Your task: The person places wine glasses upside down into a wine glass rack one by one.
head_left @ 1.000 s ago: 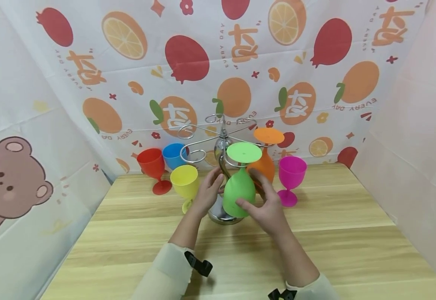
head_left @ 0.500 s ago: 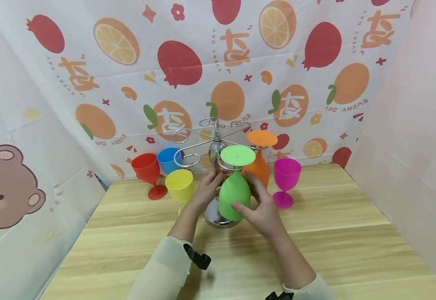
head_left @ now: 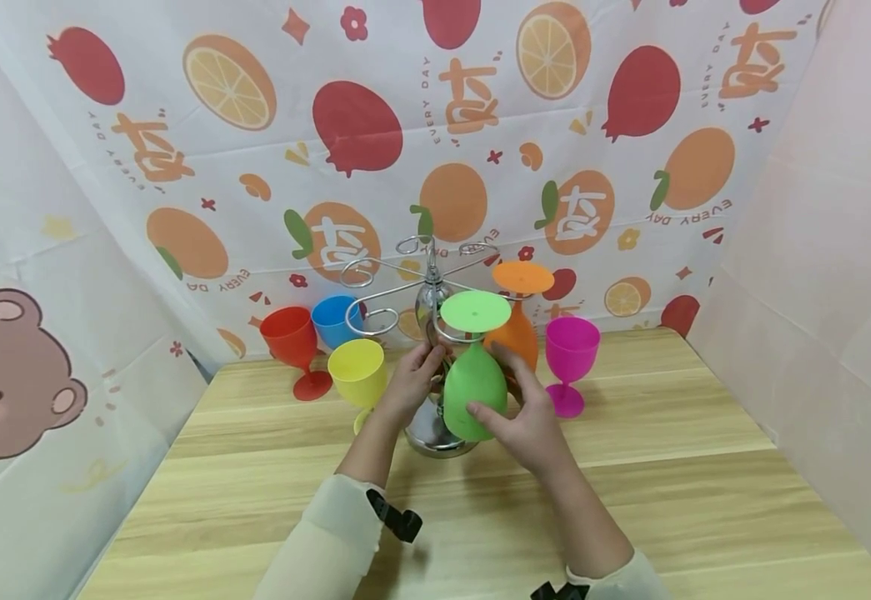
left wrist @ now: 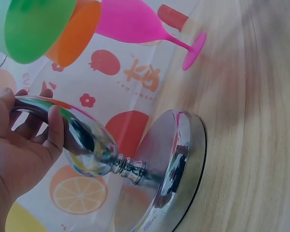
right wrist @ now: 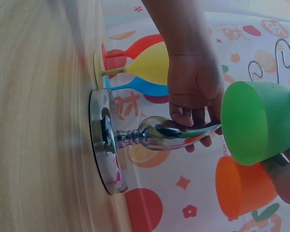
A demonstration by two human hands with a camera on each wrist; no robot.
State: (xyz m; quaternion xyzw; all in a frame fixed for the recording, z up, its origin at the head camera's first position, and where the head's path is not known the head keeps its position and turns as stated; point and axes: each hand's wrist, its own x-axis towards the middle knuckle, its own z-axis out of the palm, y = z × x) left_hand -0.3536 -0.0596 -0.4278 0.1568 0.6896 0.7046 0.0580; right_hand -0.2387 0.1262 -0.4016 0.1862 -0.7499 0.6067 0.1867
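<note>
A chrome goblet rack (head_left: pixel 435 442) with a round base and curled wire arms stands on the table. My left hand (head_left: pixel 408 385) grips its bulb-shaped post, fingers curled round the metal in the left wrist view. From a front wire loop a green goblet (head_left: pixel 474 396) hangs upside down, its foot above the wire. My right hand (head_left: pixel 528 421) holds the green bowl, thumb on the near side and fingers behind. An orange goblet (head_left: pixel 523 277) hangs inverted in the neighbouring loop, partly hidden by the green one and my fingers.
Left of the rack, red (head_left: pixel 288 333), blue (head_left: pixel 337 321) and yellow (head_left: pixel 358 371) goblets stand upright. A magenta goblet (head_left: pixel 572 350) stands upright to the right. Behind them hangs a fruit-print cloth (head_left: pixel 397 58). Other wire loops (head_left: pixel 382 321) on the rack hold no goblet.
The head view has shifted slightly. The green goblet's bowl has swung a little to the right relative to the post. Both hands stay at the rack.
</note>
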